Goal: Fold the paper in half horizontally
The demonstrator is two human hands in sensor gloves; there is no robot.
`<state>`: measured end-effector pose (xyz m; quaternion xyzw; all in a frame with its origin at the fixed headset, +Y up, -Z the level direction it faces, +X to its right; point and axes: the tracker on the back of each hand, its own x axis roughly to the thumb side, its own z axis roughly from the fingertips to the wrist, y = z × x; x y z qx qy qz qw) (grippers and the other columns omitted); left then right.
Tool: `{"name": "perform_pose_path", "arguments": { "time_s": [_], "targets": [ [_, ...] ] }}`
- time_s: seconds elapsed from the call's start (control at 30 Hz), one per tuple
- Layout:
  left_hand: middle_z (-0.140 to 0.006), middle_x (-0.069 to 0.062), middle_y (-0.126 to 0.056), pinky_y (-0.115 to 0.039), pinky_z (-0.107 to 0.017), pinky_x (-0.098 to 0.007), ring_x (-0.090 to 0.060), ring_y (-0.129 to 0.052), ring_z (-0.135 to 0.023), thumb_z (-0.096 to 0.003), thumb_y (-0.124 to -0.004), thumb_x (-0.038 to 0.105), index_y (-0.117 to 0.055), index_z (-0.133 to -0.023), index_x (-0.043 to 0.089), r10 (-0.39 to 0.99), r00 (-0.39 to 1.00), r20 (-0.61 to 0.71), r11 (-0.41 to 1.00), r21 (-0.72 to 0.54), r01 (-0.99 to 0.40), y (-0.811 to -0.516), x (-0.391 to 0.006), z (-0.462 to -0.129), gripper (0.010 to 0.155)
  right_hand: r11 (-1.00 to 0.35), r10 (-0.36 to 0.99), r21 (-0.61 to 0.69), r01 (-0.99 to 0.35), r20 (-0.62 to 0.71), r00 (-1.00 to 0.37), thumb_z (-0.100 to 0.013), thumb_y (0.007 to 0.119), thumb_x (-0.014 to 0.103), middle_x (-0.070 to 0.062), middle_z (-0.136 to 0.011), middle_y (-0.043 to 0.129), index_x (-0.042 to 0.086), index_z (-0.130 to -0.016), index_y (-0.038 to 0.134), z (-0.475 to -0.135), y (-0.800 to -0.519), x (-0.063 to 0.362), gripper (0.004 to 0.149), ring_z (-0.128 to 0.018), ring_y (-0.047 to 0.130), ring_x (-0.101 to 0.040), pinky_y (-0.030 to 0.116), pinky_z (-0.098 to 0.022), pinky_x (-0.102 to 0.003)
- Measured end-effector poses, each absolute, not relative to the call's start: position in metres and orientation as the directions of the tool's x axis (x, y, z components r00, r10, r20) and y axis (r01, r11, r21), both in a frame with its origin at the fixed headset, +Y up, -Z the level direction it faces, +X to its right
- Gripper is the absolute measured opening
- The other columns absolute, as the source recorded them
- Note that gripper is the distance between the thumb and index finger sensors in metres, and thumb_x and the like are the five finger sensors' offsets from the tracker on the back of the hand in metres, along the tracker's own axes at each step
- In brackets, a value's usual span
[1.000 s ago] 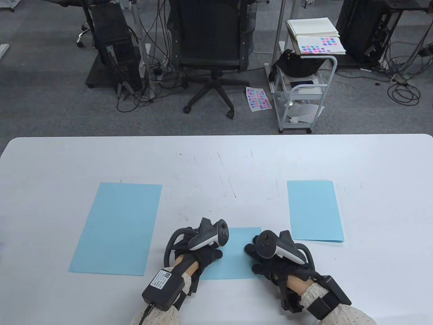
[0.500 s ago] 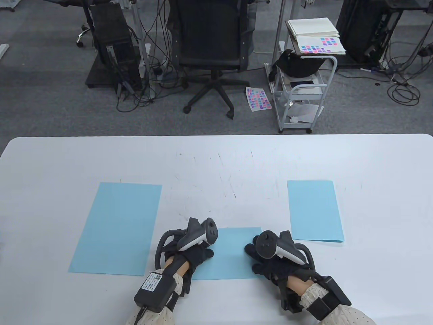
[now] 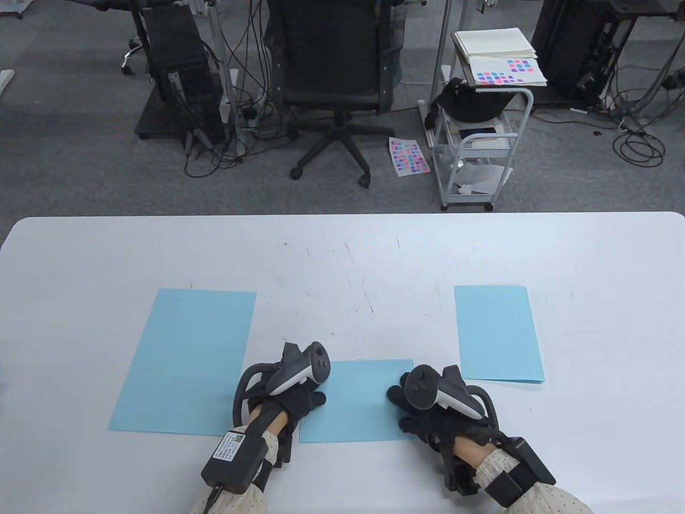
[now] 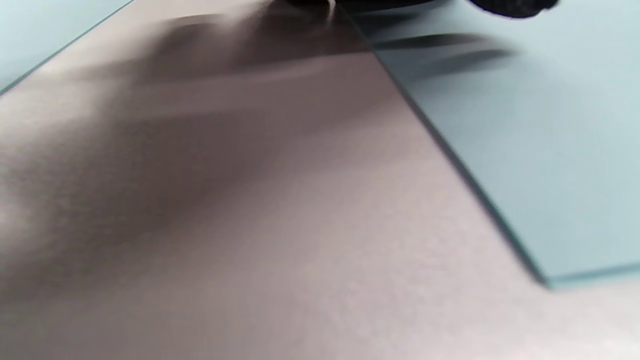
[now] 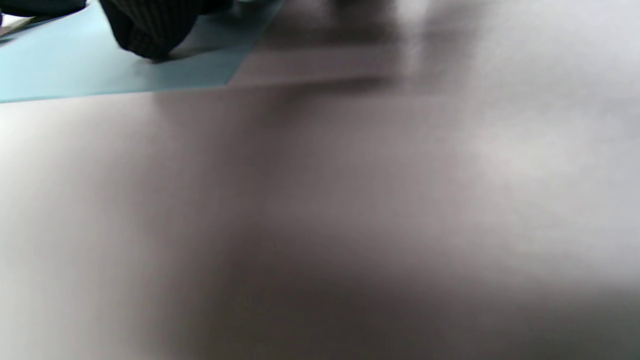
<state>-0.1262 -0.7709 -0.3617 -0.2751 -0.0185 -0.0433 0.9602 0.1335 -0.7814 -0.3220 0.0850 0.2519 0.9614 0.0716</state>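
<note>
A folded light-blue paper [image 3: 356,401] lies flat near the front edge of the white table [image 3: 342,251]. My left hand [image 3: 306,399] rests on the paper's left edge, fingers pressing down flat. My right hand [image 3: 406,404] presses on the paper's right side and holds it still. In the left wrist view the paper [image 4: 525,150] shows a doubled edge at its near corner, with a dark fingertip [image 4: 505,6] touching it at the top. The right wrist view catches a gloved finger [image 5: 145,30] resting on the paper [image 5: 100,70] near its corner.
A full unfolded blue sheet [image 3: 184,361] lies to the left, close to my left wrist. A folded blue sheet [image 3: 497,332] lies at the right. Beyond the far table edge stand an office chair [image 3: 334,80] and a small cart [image 3: 481,134].
My left hand has slid leftward across the folded paper, from about its middle to its left edge. The right hand and the paper have stayed put.
</note>
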Motion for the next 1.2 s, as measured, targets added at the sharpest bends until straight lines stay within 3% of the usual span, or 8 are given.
{"name": "perform_pose_path", "arguments": {
  "time_s": [0.67,1.03,1.2],
  "targets": [
    [-0.110,0.039,-0.034,-0.040,-0.089,-0.046,-0.004,-0.040,-0.114,-0.0380,-0.066,0.058,-0.042,-0.094,0.064,-0.110,0.994,0.028,0.841,-0.530,0.108,-0.769,-0.143,-0.362,0.061,-0.864,0.177,0.495,-0.092,0.127,-0.976,-0.047,0.069,0.045,0.019,-0.117,0.020,0.048,-0.103,0.036,-0.322,-0.782,0.133,0.065,-0.108,0.011,-0.031,0.011,-0.073,-0.064],
    [-0.113,0.031,-0.036,-0.042,-0.088,-0.047,-0.006,-0.040,-0.114,-0.0374,-0.065,0.059,-0.044,-0.097,0.058,-0.102,0.994,0.027,0.837,-0.537,0.100,-0.766,-0.142,-0.359,0.064,-0.866,0.174,0.492,-0.090,0.128,-0.976,-0.047,0.069,0.045,0.018,-0.117,0.021,0.048,-0.103,0.037,-0.322,-0.781,0.133,0.064,-0.108,0.011,-0.031,0.011,-0.074,-0.064],
    [-0.114,0.031,-0.033,-0.040,-0.089,-0.047,-0.007,-0.036,-0.115,-0.0372,-0.065,0.060,-0.042,-0.098,0.059,-0.058,0.998,0.025,0.874,-0.483,0.063,-0.753,-0.142,-0.352,0.065,-0.866,0.178,0.491,-0.093,0.129,-0.976,-0.047,0.070,0.045,0.018,-0.117,0.021,0.048,-0.103,0.037,-0.322,-0.781,0.133,0.064,-0.108,0.012,-0.031,0.011,-0.074,-0.064]
  ]
}}
